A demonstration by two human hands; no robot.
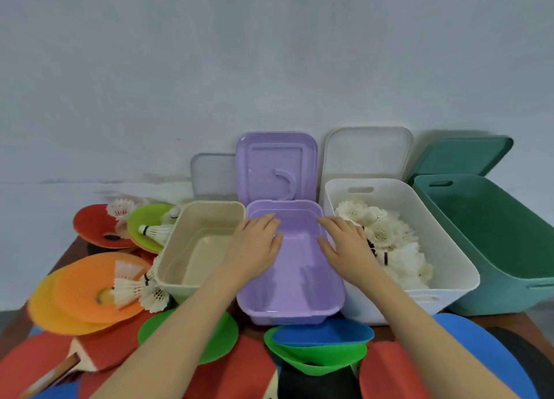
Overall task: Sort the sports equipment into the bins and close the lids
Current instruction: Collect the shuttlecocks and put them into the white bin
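Purple bin (289, 290) sits open mid-counter, between the beige bin (192, 248) and the white bin (419, 227) of shuttlecocks (386, 236). Paddles along the bottom edge are cut off. Left hand (254, 245) and right hand (347, 245) hover over it, fingers spread, holding nothing.

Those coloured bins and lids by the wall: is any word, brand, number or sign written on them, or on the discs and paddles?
None can be read.
The purple lid bears only a raised curved ridge, not writing.
The white bin, green bin, beige bin and orange discs show plain surfaces.
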